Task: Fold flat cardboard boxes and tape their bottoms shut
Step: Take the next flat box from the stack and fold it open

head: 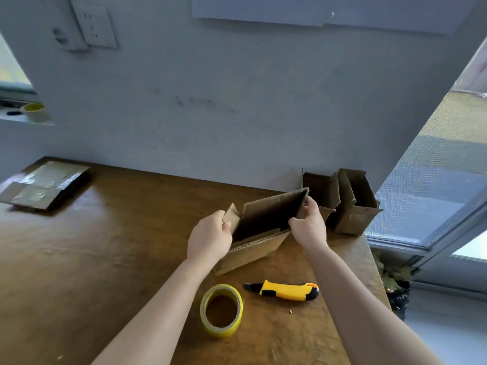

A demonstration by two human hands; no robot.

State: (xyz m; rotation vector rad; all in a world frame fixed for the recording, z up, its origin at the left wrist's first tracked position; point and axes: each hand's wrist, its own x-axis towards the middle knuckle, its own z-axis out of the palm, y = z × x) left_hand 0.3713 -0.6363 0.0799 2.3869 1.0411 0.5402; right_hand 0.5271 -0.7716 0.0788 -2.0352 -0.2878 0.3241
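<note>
Visible body parts: two hands and two forearms. The left hand and right hand are bare. The left forearm and right forearm are bare along their full visible length, down to the bottom edge.

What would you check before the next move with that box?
1. Grip: left hand and right hand hold the box at its ends: ok.
2. Opened square: it is slanted, only half open: not ok.
3. Bottom folded in: cannot tell.
4. Reach: tape lies near on the table: ok.
5. Clear path: knife lies beside the tape, apart from the box: ok.
</note>
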